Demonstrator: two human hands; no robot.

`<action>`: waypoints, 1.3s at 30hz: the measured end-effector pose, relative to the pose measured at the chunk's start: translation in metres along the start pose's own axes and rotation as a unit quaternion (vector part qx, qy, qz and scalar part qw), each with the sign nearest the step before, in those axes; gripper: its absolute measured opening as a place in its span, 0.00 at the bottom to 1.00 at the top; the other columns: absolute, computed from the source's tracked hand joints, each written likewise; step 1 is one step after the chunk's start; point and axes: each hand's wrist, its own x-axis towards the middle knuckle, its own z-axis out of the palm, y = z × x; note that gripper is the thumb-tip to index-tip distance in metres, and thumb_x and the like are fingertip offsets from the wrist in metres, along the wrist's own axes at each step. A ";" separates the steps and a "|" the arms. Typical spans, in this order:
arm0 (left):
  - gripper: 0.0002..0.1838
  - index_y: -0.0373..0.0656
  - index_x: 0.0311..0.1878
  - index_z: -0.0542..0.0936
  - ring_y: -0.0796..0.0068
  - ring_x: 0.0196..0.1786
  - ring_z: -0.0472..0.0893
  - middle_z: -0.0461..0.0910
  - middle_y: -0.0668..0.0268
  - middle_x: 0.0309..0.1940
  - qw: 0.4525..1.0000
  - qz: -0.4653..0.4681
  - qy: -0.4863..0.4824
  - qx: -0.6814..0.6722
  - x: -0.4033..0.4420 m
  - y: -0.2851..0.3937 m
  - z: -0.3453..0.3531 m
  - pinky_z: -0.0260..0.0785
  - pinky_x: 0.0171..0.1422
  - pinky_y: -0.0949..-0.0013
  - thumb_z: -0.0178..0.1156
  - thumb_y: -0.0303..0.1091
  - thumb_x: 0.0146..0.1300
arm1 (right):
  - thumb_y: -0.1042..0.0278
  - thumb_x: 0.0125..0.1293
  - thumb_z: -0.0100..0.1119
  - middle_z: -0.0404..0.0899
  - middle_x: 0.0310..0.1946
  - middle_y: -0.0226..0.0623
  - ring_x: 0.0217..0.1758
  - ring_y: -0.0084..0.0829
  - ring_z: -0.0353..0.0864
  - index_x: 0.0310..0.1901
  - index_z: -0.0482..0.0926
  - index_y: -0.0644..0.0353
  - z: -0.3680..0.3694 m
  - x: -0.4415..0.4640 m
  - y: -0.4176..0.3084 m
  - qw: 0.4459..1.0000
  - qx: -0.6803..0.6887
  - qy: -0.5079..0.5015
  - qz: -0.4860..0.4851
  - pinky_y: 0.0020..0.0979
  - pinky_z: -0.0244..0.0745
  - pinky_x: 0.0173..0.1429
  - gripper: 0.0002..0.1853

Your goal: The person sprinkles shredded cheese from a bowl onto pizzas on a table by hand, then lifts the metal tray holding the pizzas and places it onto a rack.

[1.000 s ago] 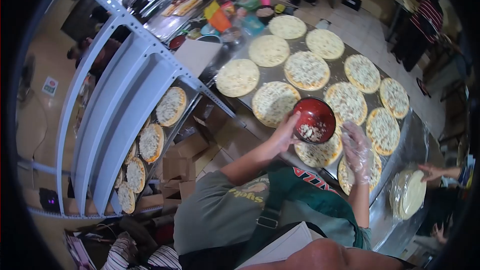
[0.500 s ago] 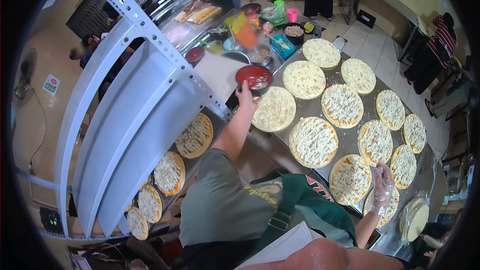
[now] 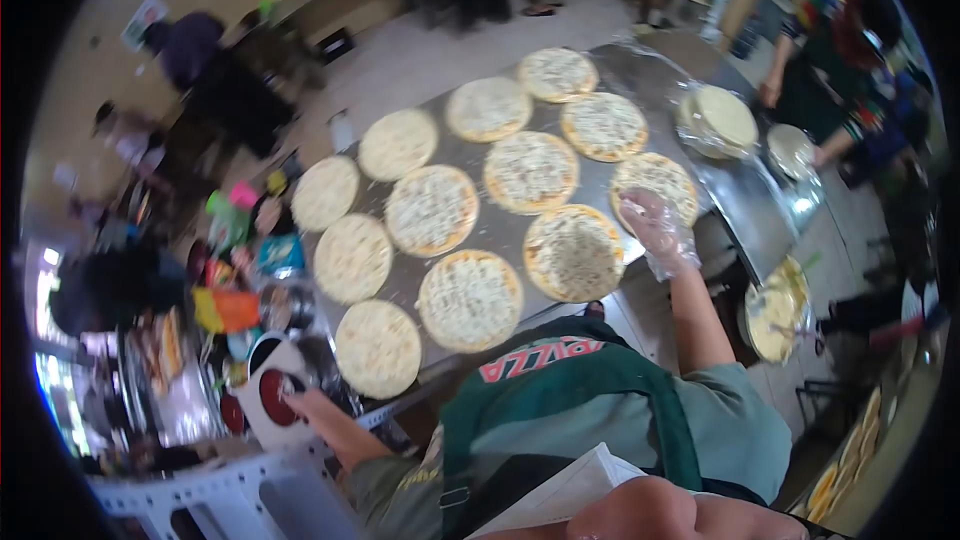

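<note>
At the lower left my left hand (image 3: pixel 306 402) is closed on the rim of a red bowl (image 3: pixel 280 397), over a pale board (image 3: pixel 262 427). My right hand (image 3: pixel 655 223), in a clear plastic glove, is at the nearest right pizza (image 3: pixel 655 180), its fingers loosely bent; whether they pinch anything is too small to tell. Several round pizza bases lie in rows on the metal table (image 3: pixel 480 260). Those in the middle and right, such as one pizza (image 3: pixel 470 300), carry crumbly white topping over orange sauce; the left ones, such as one base (image 3: pixel 378 348), look paler.
Wrapped round bases (image 3: pixel 718 120) lie at the table's right end, near a co-worker (image 3: pixel 835 70). A large bowl (image 3: pixel 775 312) stands at the right. Tubs, an orange packet (image 3: pixel 232 310) and a perforated metal shelf frame (image 3: pixel 200 488) are at the left.
The view has swung to the right. My left hand has carried the red bowl leftward, away from the pizzas, to the pale board. My gloved right hand stays near the right-hand pizzas.
</note>
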 end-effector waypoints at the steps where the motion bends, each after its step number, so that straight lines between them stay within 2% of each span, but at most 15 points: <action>1: 0.28 0.47 0.59 0.66 0.66 0.59 0.65 0.71 0.67 0.53 1.000 -0.005 -0.024 -0.004 0.011 -0.007 0.015 0.56 0.62 0.65 0.47 0.48 0.56 | 0.58 0.57 0.54 0.76 0.42 0.43 0.48 0.39 0.74 0.42 0.76 0.60 -0.008 -0.001 0.003 0.997 -0.025 0.020 0.073 0.34 0.66 0.53 0.16; 3: 0.34 0.42 0.61 0.59 0.58 0.62 0.58 0.59 0.59 0.59 0.929 0.014 0.355 0.108 0.011 -0.017 0.058 0.53 0.63 0.60 0.55 0.46 0.52 | 0.50 0.57 0.51 0.76 0.43 0.43 0.49 0.41 0.74 0.45 0.76 0.58 -0.025 -0.007 -0.005 0.982 -0.083 0.069 0.153 0.34 0.65 0.55 0.21; 5: 0.44 0.37 0.63 0.52 0.50 0.65 0.51 0.48 0.50 0.64 0.696 0.041 0.686 0.211 -0.028 0.051 0.194 0.50 0.64 0.56 0.63 0.44 0.48 | 0.49 0.58 0.49 0.76 0.42 0.43 0.49 0.41 0.74 0.45 0.75 0.57 -0.040 -0.012 0.001 0.970 -0.060 0.108 0.210 0.34 0.65 0.55 0.22; 8: 0.45 0.35 0.63 0.51 0.50 0.67 0.47 0.41 0.44 0.65 0.656 0.109 0.607 0.435 -0.039 0.059 0.241 0.47 0.65 0.56 0.63 0.45 0.49 | 0.51 0.59 0.48 0.76 0.43 0.43 0.48 0.40 0.74 0.46 0.75 0.57 -0.058 -0.014 0.054 0.946 -0.006 0.155 0.285 0.33 0.66 0.52 0.21; 10: 0.44 0.41 0.64 0.51 0.50 0.68 0.44 0.42 0.47 0.66 0.677 0.146 0.593 0.409 -0.043 0.062 0.260 0.44 0.65 0.48 0.62 0.47 0.49 | 0.54 0.59 0.50 0.77 0.37 0.39 0.44 0.33 0.75 0.46 0.75 0.58 -0.066 -0.021 0.106 0.952 -0.033 0.255 0.168 0.30 0.67 0.47 0.18; 11: 0.43 0.45 0.65 0.52 0.51 0.68 0.44 0.43 0.48 0.66 0.683 0.138 0.597 0.397 -0.050 0.070 0.273 0.43 0.62 0.42 0.62 0.48 0.49 | 0.57 0.59 0.52 0.75 0.27 0.34 0.32 0.28 0.74 0.41 0.76 0.58 -0.061 -0.029 0.112 0.919 0.084 0.359 0.140 0.28 0.68 0.37 0.15; 12: 0.42 0.48 0.65 0.53 0.51 0.68 0.44 0.44 0.50 0.66 0.690 0.129 0.601 0.384 -0.055 0.072 0.284 0.42 0.60 0.35 0.62 0.49 0.50 | 0.57 0.59 0.53 0.68 0.20 0.29 0.22 0.24 0.68 0.34 0.75 0.57 -0.074 -0.027 0.088 0.828 0.284 0.386 0.291 0.28 0.65 0.29 0.11; 14: 0.41 0.52 0.64 0.54 0.48 0.68 0.42 0.42 0.47 0.66 0.673 0.207 0.603 0.375 -0.057 0.054 0.272 0.38 0.54 0.28 0.58 0.56 0.50 | 0.59 0.60 0.52 0.65 0.18 0.28 0.17 0.23 0.63 0.28 0.71 0.55 -0.075 -0.033 0.131 0.721 0.420 0.411 0.366 0.26 0.60 0.23 0.09; 18: 0.35 0.55 0.63 0.55 0.50 0.66 0.50 0.49 0.53 0.64 0.667 0.099 0.673 0.303 -0.086 0.040 0.290 0.40 0.56 0.30 0.57 0.50 0.54 | 0.53 0.64 0.43 0.67 0.23 0.34 0.25 0.32 0.66 0.25 0.64 0.53 -0.066 -0.041 0.225 0.562 0.625 0.258 0.476 0.39 0.59 0.25 0.15; 22: 0.32 0.52 0.61 0.57 0.49 0.62 0.55 0.55 0.55 0.61 0.581 0.136 0.741 0.308 -0.095 -0.034 0.282 0.46 0.56 0.36 0.54 0.50 0.56 | 0.51 0.66 0.34 0.69 0.36 0.41 0.41 0.41 0.70 0.40 0.64 0.60 -0.028 -0.036 0.236 0.471 0.741 0.171 0.447 0.42 0.66 0.47 0.18; 27: 0.31 0.54 0.61 0.56 0.53 0.60 0.58 0.56 0.57 0.60 0.726 -0.079 0.678 0.086 -0.170 -0.110 0.358 0.48 0.57 0.40 0.51 0.52 0.56 | 0.51 0.66 0.34 0.66 0.42 0.45 0.43 0.40 0.69 0.44 0.61 0.64 -0.053 -0.022 0.225 0.419 0.719 0.162 0.531 0.40 0.63 0.53 0.21; 34: 0.30 0.57 0.60 0.56 0.58 0.58 0.62 0.57 0.60 0.58 0.785 -0.347 0.460 -0.228 -0.202 -0.153 0.518 0.52 0.58 0.47 0.47 0.56 0.56 | 0.58 0.63 0.41 0.68 0.31 0.39 0.32 0.32 0.66 0.36 0.68 0.64 -0.075 0.001 0.265 0.559 0.614 0.111 0.546 0.37 0.64 0.46 0.15; 36: 0.30 0.57 0.60 0.56 0.60 0.57 0.63 0.58 0.61 0.58 0.774 -0.414 0.362 -0.315 -0.192 -0.159 0.554 0.53 0.58 0.48 0.46 0.57 0.56 | 0.61 0.55 0.52 0.72 0.27 0.42 0.32 0.33 0.71 0.32 0.75 0.64 -0.099 0.006 0.243 0.731 0.428 0.155 0.508 0.32 0.68 0.42 0.13; 37: 0.30 0.58 0.60 0.56 0.60 0.57 0.64 0.58 0.62 0.57 0.763 -0.445 0.310 -0.353 -0.186 -0.160 0.565 0.53 0.58 0.49 0.46 0.58 0.56 | 0.55 0.57 0.48 0.76 0.33 0.47 0.39 0.36 0.75 0.36 0.79 0.62 -0.107 0.003 0.253 0.877 0.200 0.065 0.431 0.33 0.66 0.48 0.18; 39: 0.30 0.53 0.55 0.60 0.62 0.51 0.67 0.63 0.63 0.52 0.770 -0.414 0.311 -0.371 -0.194 -0.124 0.615 0.54 0.59 0.50 0.49 0.58 0.52 | 0.52 0.58 0.43 0.76 0.37 0.46 0.42 0.39 0.74 0.36 0.80 0.58 -0.144 0.010 0.210 0.878 0.151 0.035 0.453 0.34 0.65 0.51 0.20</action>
